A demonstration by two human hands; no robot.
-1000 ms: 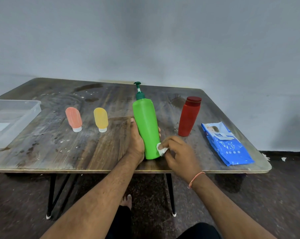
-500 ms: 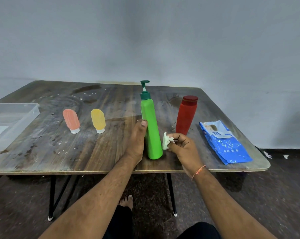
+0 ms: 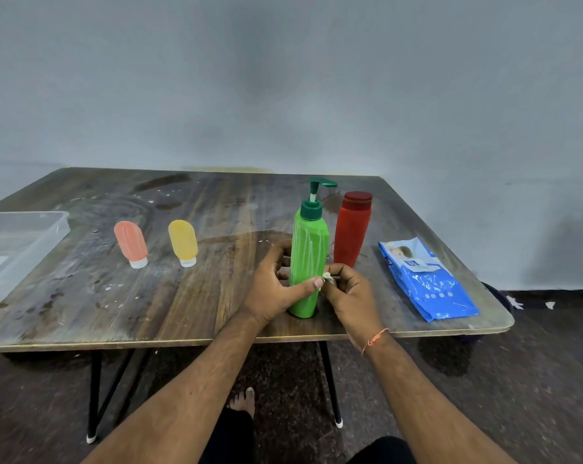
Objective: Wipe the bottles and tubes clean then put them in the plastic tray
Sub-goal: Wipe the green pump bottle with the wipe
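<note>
A green pump bottle [image 3: 309, 252] stands upright near the table's front edge. My left hand [image 3: 272, 286] grips its lower half, thumb across the front. My right hand [image 3: 348, 294] pinches a small white wipe [image 3: 326, 278] against the bottle's right side. Just behind stands a red bottle [image 3: 352, 229]. An orange tube [image 3: 131, 243] and a yellow tube [image 3: 183, 242] stand cap-down to the left. The clear plastic tray [image 3: 54, 233] sits at the table's left edge, cut off by the frame.
A blue pack of wipes [image 3: 427, 280] lies at the right end of the wooden table [image 3: 82, 296]. The tabletop has stains and specks. My bare foot [image 3: 243, 398] shows under the table between its black legs.
The green bottle has gone from tilted to upright and turned, its pump now pointing right. My left thumb has come round its front, and my right hand keeps the wipe at its right side.
</note>
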